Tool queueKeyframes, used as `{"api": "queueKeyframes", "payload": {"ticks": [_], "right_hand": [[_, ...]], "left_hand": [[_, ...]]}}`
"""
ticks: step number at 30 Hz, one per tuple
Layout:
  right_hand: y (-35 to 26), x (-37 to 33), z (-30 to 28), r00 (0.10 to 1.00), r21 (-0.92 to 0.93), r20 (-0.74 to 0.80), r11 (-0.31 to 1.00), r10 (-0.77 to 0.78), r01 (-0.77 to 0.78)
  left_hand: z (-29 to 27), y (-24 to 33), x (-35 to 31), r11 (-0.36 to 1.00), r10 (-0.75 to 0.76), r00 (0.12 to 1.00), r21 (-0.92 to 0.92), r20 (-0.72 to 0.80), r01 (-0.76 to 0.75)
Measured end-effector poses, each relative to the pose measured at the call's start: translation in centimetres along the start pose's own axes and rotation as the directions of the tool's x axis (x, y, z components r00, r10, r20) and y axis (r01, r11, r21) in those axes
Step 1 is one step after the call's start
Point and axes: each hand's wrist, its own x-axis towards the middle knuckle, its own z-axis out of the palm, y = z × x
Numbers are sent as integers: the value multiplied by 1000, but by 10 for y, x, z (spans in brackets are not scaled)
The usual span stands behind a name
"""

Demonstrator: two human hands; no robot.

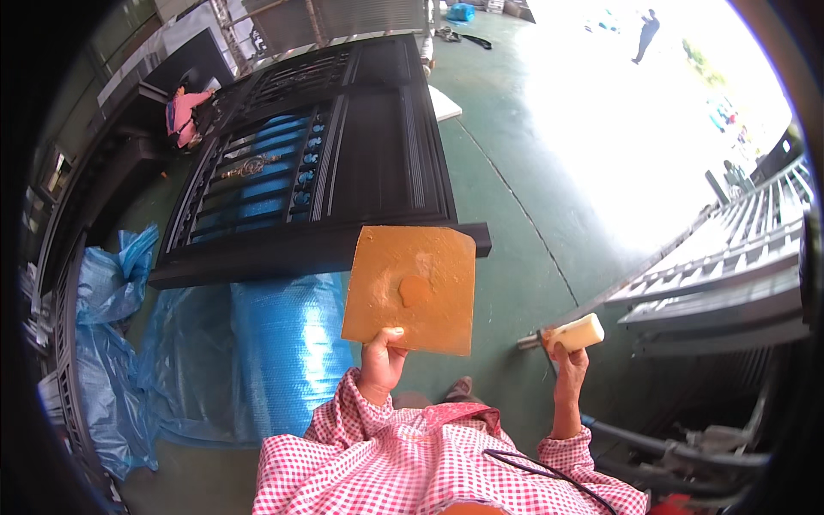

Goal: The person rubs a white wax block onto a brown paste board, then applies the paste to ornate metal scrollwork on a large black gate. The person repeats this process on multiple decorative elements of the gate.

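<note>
My left hand (382,362) grips the lower edge of a flat orange-brown board (451,318), thumb on top. On the board's middle sits a small blob of orange-brown paste (415,291). The board overlaps the near edge of a large dark metal gate (378,137) with bars and ornaments. My right hand (568,365), off to the right, is closed round a cream-coloured, rounded block-like thing (578,331). A narrow greyish piece (529,342) sticks out left of that hand. Whether it joins the cream thing, I cannot tell.
Blue bubble wrap (283,352) lies below and left of the gate. Light metal railings (712,266) stand at the right, above dark pipes (678,451). A person in pink (182,116) works at the gate's far left; another person (646,36) stands far off.
</note>
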Motion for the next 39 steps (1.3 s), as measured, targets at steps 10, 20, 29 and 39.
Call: {"api": "queueKeyframes", "payload": {"ticks": [10, 20, 29, 39], "right_hand": [[1, 251, 7, 998, -36, 26, 998, -50, 51], [-3, 468, -39, 998, -181, -49, 982, 42, -50], [-18, 718, -78, 987, -295, 95, 951, 129, -96], [-16, 985, 66, 874, -20, 486, 1000, 13, -4]], "left_hand": [[102, -32, 190, 997, 71, 997, 33, -17, -71], [203, -87, 382, 992, 125, 991, 11, -36, -125], [292, -150, 553, 966, 238, 961, -65, -140, -249], [385, -169, 755, 948, 306, 928, -22, -212, -318]]}}
